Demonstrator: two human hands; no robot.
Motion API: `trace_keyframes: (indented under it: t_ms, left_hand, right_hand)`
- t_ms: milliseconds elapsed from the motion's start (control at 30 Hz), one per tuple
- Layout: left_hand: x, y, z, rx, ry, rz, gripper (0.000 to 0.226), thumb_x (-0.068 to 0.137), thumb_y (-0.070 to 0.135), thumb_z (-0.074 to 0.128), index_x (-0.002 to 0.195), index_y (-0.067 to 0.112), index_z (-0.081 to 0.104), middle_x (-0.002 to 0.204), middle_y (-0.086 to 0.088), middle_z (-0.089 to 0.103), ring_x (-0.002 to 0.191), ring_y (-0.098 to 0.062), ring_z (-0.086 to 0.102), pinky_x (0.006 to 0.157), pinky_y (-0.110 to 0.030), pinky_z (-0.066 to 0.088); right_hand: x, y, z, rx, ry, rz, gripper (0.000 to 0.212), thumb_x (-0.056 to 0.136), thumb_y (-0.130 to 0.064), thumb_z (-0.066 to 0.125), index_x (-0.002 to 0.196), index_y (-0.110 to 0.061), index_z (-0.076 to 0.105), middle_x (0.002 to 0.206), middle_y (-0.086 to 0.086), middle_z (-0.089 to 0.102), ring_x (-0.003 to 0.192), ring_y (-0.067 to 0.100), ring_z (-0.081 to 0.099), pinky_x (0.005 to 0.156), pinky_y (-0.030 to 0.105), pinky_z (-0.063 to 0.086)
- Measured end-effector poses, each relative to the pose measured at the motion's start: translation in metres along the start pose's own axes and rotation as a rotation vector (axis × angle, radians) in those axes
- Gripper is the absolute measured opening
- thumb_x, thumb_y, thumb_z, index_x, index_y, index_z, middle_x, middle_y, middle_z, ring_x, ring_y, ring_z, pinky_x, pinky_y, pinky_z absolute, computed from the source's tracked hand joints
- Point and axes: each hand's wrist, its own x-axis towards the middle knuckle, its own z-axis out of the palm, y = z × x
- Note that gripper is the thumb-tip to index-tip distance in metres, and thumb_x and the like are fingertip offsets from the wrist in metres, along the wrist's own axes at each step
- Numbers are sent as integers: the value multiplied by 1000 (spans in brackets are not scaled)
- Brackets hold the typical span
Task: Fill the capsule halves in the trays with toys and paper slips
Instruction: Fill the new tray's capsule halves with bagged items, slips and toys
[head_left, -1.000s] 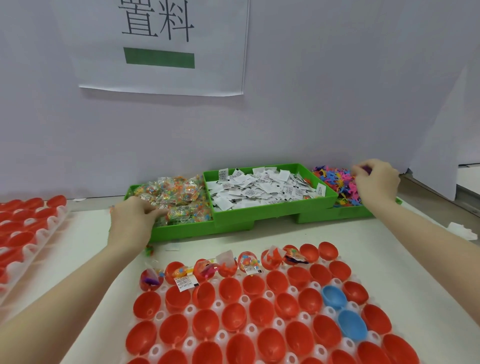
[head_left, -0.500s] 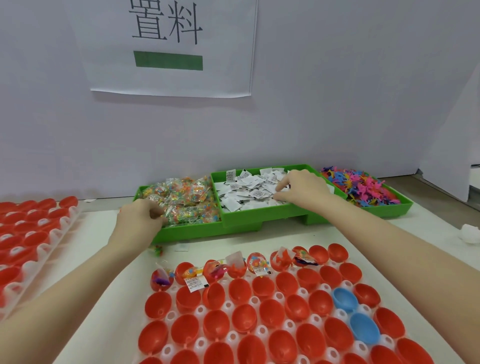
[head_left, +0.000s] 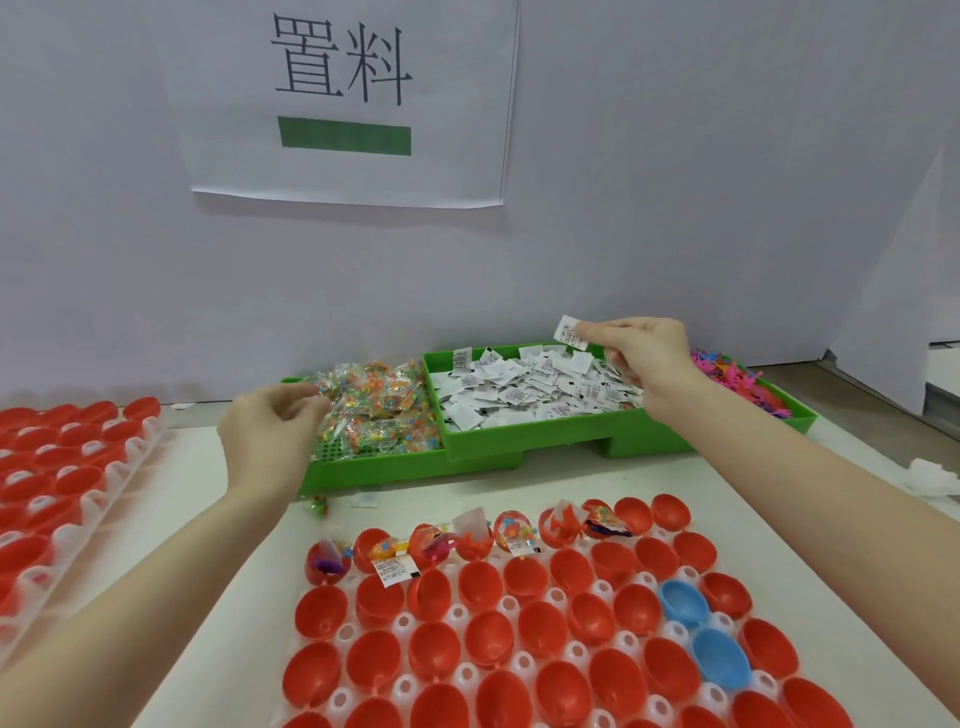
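Note:
A white tray (head_left: 511, 605) in front of me holds rows of red capsule halves (head_left: 480, 631) and two blue ones (head_left: 683, 600). Most halves in its far row hold small toys and paper slips. Behind it, green bins hold bagged bead toys (head_left: 376, 402), white paper slips (head_left: 524, 389) and pink plastic toys (head_left: 737, 376). My right hand (head_left: 641, 353) is raised over the slip bin and pinches one paper slip (head_left: 571, 331). My left hand (head_left: 270, 434) sits at the bead bags' left edge with curled fingers touching a bag.
A second white tray (head_left: 130, 452) of red halves lies at the left. A paper sign (head_left: 345, 98) hangs on the white wall behind the bins. Crumpled white material (head_left: 935, 475) lies at the right. One small bead bag (head_left: 318, 505) lies loose on the table.
My right hand went from the pink toy bin to the slip bin and has lifted one slip. My left hand stayed at the bead bags.

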Motion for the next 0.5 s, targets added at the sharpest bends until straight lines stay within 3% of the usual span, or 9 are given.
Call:
trace_keyframes:
  t_ms: [67, 167, 233, 300, 400, 500]
  left_hand:
    - [-1, 10, 3, -133, -19, -194, 31, 84, 15, 66, 111, 2, 64, 108, -12, 65, 102, -22, 58, 91, -29, 40]
    - [-17, 36, 0, -456, -245, -421, 28, 84, 9, 63, 110, 1, 62, 117, -12, 63, 109, -19, 57, 100, -28, 41]
    - [-41, 60, -5, -699, -415, -463, 16, 78, 3, 62, 94, 3, 64, 98, -8, 71, 89, -12, 67, 79, -18, 54]
    - [-69, 82, -10, -908, -530, -483, 20, 67, 5, 63, 87, 6, 65, 82, -2, 74, 73, -9, 70, 61, -15, 55]
    - [-103, 102, -14, -1020, -533, -511, 30, 57, 17, 65, 87, 14, 69, 83, 7, 74, 72, -6, 70, 59, -14, 54]
    - [-132, 117, -17, -1065, -454, -533, 26, 56, 21, 66, 81, 16, 73, 83, 10, 73, 68, -1, 66, 56, -10, 52]
  right_hand:
    - [-10, -8, -2, 100, -22, 110, 14, 75, -15, 74, 71, -9, 62, 33, -9, 40, 28, 4, 22, 32, 15, 19]
    - [-37, -21, -4, 179, -119, 198, 11, 77, -19, 71, 80, -13, 63, 38, -9, 40, 34, 7, 20, 37, 17, 20]
    - [-65, -27, -3, 190, -228, 196, 12, 74, -21, 71, 82, -14, 64, 40, -9, 38, 36, 7, 21, 37, 17, 19]
    - [-98, -33, -3, 211, -333, 162, 15, 65, -27, 71, 74, -17, 65, 40, -9, 36, 35, 5, 24, 36, 16, 21]
    - [-146, -41, -7, 290, -422, 154, 16, 60, -34, 69, 50, -23, 63, 40, -8, 33, 36, 6, 22, 37, 17, 20]
    - [-179, -44, -11, 337, -430, 155, 14, 58, -34, 70, 52, -22, 66, 39, -8, 31, 34, 6, 20, 35, 15, 19]
